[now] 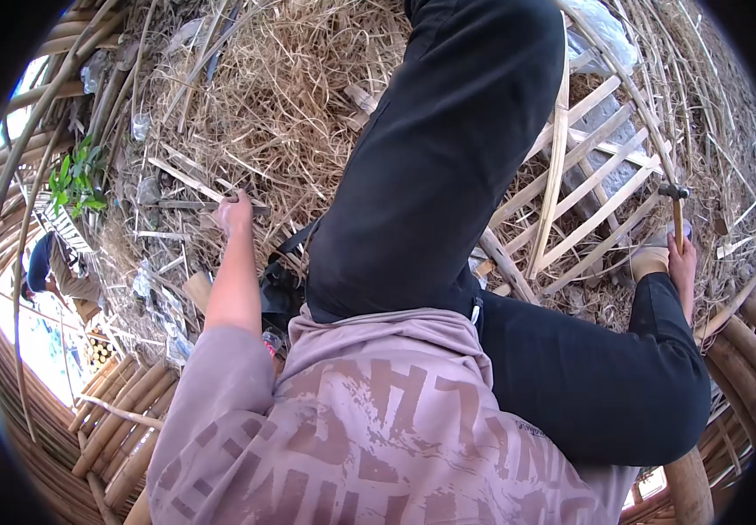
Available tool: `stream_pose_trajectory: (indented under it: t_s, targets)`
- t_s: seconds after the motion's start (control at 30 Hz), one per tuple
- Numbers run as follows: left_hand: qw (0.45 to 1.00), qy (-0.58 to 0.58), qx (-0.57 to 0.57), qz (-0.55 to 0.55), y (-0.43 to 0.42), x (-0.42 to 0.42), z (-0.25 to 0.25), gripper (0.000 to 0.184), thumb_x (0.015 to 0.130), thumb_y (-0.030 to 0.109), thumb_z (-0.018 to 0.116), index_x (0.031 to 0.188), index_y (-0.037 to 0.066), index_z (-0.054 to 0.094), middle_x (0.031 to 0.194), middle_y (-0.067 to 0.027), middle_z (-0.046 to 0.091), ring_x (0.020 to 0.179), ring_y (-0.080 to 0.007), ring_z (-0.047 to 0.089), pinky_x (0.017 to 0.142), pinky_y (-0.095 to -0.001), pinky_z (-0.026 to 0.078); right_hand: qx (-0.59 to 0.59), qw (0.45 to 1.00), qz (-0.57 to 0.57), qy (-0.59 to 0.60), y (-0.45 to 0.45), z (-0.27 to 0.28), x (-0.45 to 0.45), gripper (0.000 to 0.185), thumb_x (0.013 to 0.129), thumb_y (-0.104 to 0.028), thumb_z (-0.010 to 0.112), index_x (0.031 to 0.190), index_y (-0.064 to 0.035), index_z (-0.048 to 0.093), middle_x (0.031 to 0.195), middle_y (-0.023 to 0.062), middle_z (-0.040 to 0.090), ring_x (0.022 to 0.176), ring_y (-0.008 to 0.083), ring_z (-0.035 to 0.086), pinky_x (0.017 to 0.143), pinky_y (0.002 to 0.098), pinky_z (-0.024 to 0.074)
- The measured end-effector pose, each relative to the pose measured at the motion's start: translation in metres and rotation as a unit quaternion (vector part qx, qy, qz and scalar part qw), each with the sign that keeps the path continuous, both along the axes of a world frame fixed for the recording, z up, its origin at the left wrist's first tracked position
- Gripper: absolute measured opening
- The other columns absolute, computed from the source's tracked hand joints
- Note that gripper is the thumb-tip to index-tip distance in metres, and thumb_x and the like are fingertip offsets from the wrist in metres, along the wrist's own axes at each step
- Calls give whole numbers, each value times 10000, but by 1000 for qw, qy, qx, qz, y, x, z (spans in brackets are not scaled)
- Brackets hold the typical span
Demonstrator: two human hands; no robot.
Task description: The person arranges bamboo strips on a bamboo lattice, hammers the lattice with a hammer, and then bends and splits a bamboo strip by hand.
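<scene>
Head view: hammer [678, 213] lengthwise up-frame, head-first

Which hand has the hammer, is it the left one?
No, the right hand is holding the hammer, while the left hand is far over on the other side.

Dusty-mauve short-sleeved fabric shirt [386, 418]: bearing large, worn brown block letters [330, 440].
Lettering: running across creases, forming no clearly readable word.

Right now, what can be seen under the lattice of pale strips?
Through the gaps of the lattice, dry straw and a greyish surface show. What lies directly beneath the strips is covered, and the raised trouser leg blocks part of the view.
</scene>
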State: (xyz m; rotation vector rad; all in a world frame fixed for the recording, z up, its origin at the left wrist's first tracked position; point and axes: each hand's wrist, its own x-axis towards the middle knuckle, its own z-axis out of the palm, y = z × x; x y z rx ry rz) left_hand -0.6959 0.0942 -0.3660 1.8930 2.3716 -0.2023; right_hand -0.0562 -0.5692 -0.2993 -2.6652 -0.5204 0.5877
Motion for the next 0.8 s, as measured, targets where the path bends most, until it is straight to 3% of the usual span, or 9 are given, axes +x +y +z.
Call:
stream_pose_trajectory:
  t_s: [0.2,0.4,0.53,0.63,0.73,0.77,0.8]
  targets:
    - [999,18,-39,-7,20,-22,-23,447,816,426,623,1079,69,680,1142,-186,607,1179,-356,502,994,-443,418,-6,1000,10,-3,-3,-3,4,304,948,-274,596,807,-6,573,591,-3,446,539,98,406,505,296,345]
    - [993,-6,-51,111,35,-14,-26,455,805,376,612,1120,51,664,1274,-244,534,1191,-343,504,1018,-410,406,-13,1000,10,12,-10,-4,6,274,950,-264,597,838,-14,586,614,-21,441,559,77,400,514,277,341]
    - [997,43,-28,57,50,-30,-42,454,799,325,613,1118,4,651,1224,-235,545,1029,-360,604,918,-422,485,-2,999,-24,40,-10,-6,5,262,955,-267,593,847,-29,593,613,-39,430,556,60,389,506,259,325]
    - [988,-121,28,96,37,-25,-32,373,786,261,650,1040,-10,690,1021,-199,671,906,-325,665,810,-405,523,9,998,-36,46,-12,-7,5,258,956,-267,594,849,-32,595,611,-47,424,550,55,380,498,254,313]
    - [944,-204,111,233,18,11,-3,417,802,143,608,1145,-91,568,1119,-219,613,874,-308,665,687,-441,561,9,1000,-13,17,-17,-11,8,255,956,-262,595,853,-29,598,611,-52,416,547,52,370,494,251,305]
    - [926,-278,62,247,33,-16,-23,403,813,97,594,1159,-101,533,1006,-217,634,791,-293,669,605,-431,559,10,1000,1,2,-19,-15,10,254,957,-260,595,854,-27,599,610,-53,413,547,51,367,493,250,303]
    - [898,-335,75,274,42,-37,-35,400,815,104,596,1152,-104,535,994,-214,634,789,-292,668,608,-427,557,20,999,-17,19,-18,-15,8,259,954,-265,602,860,-24,605,614,-55,417,549,51,369,494,250,303]
